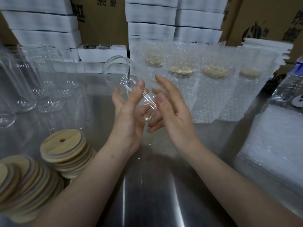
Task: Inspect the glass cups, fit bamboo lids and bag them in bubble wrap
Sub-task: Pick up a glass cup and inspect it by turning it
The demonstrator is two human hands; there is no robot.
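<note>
My left hand (129, 118) grips a clear glass cup (118, 72) above the middle of the table, thumb on its side and fingers behind it. The cup is tilted, its open mouth up and to the far left, its base low between my palms. My right hand (173, 108) is beside the base with straight fingers; I cannot tell whether it touches the glass. Bamboo lids (64, 145) lie in leaning stacks at the near left. Cups with lids, bagged in bubble wrap (180, 82), lie in a row at the far right.
Several bare glass cups (24, 82) stand at the far left. A pile of flat bubble-wrap bags (270, 145) lies at the right, with a water bottle (290, 82) behind it. White foam packs (45, 22) and cardboard boxes line the back. The table (155, 185) is shiny steel.
</note>
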